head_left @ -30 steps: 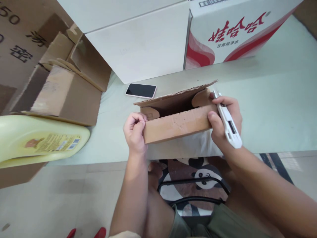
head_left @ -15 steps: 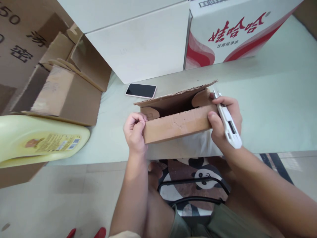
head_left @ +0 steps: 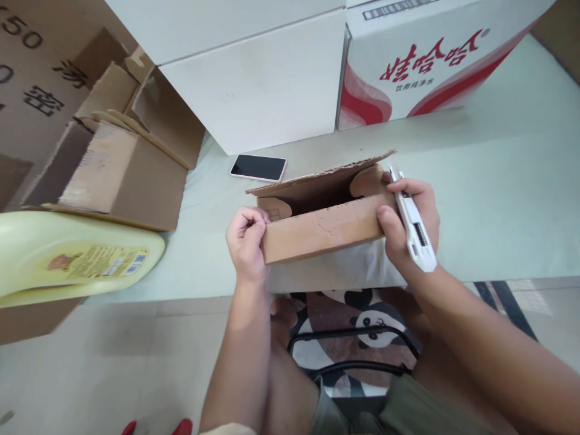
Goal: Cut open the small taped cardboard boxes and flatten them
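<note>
A small brown cardboard box [head_left: 324,232] is held between both hands, its lid flap raised at the back and its inside in shadow. My left hand [head_left: 247,243] is closed on the box's left end, thumb bent against the front corner. My right hand [head_left: 408,220] grips the right end. That same hand also keeps a white utility knife [head_left: 414,226] against the palm and fingers, its handle pointing down toward my wrist. How far the blade is out cannot be made out.
Behind the box a phone [head_left: 258,167] lies on the pale green cloth [head_left: 498,199]. White cartons [head_left: 267,90] and a red-and-white carton [head_left: 421,72] stand at the back. To the left are opened cardboard boxes [head_left: 149,169] and a yellow jug [head_left: 90,257].
The box and left hand stay nearly still. My right hand and the utility knife have shifted very slightly left; the view has tilted a little.
</note>
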Available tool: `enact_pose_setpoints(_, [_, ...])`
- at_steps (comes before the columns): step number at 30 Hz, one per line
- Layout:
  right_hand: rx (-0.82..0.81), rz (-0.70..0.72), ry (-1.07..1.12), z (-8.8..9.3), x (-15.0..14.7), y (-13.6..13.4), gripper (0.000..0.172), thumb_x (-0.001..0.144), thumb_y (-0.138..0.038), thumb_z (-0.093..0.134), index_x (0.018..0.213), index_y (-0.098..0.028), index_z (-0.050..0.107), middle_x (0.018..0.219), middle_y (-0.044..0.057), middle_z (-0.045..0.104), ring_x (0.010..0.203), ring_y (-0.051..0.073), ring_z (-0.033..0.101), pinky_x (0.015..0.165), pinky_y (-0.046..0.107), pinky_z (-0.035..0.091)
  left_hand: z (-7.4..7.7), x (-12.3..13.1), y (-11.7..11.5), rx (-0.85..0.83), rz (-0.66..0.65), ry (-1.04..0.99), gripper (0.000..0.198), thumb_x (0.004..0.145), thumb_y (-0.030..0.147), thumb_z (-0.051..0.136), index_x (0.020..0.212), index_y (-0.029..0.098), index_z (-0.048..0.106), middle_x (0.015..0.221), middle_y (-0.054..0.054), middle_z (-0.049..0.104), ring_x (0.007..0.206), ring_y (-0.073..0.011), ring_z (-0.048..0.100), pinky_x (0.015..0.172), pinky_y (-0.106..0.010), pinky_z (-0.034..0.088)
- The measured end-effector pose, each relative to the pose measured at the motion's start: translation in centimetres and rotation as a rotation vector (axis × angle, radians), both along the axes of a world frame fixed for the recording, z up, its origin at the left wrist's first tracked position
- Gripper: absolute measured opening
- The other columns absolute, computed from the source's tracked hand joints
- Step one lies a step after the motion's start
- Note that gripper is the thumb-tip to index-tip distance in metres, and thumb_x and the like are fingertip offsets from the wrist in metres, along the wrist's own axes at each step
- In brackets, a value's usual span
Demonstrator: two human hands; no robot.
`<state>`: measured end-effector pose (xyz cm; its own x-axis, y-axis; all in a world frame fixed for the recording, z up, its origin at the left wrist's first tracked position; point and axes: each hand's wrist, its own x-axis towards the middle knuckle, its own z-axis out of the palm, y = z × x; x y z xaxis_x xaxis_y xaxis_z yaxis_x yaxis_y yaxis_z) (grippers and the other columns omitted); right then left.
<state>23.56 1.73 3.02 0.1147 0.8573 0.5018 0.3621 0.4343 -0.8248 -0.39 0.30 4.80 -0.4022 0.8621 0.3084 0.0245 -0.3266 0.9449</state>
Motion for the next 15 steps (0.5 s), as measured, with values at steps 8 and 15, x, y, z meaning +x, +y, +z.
enact_pose_setpoints(8, [0.028,0.056,0.065,0.0,-0.3,0.0,0.023,0.094,-0.040,0.060,0.115,-0.033,0.052,0.120,0.008,0.067,0.136,0.032,0.054,0.118,0.063,0.035,0.3,0.4,0.0,-0.004,0.013,0.005,0.011,0.067,0.021,0.060,0.061,0.020,0.051,0.064,-0.001,0.051,0.063,-0.0141,0.047,0.062,-0.029,0.036])
enact_pose_setpoints(15, [0.034,0.094,0.168,0.6,-1.0,0.1,0.031,0.092,-0.043,0.064,0.115,-0.035,0.044,0.136,0.008,0.063,0.137,0.027,0.055,0.120,0.059,0.039,-0.3,-0.8,0.0,0.011,-0.108,0.114,0.003,0.065,0.019,0.063,0.066,0.021,0.060,0.077,-0.003,0.058,0.078,-0.0182,0.053,0.074,-0.032,0.041])
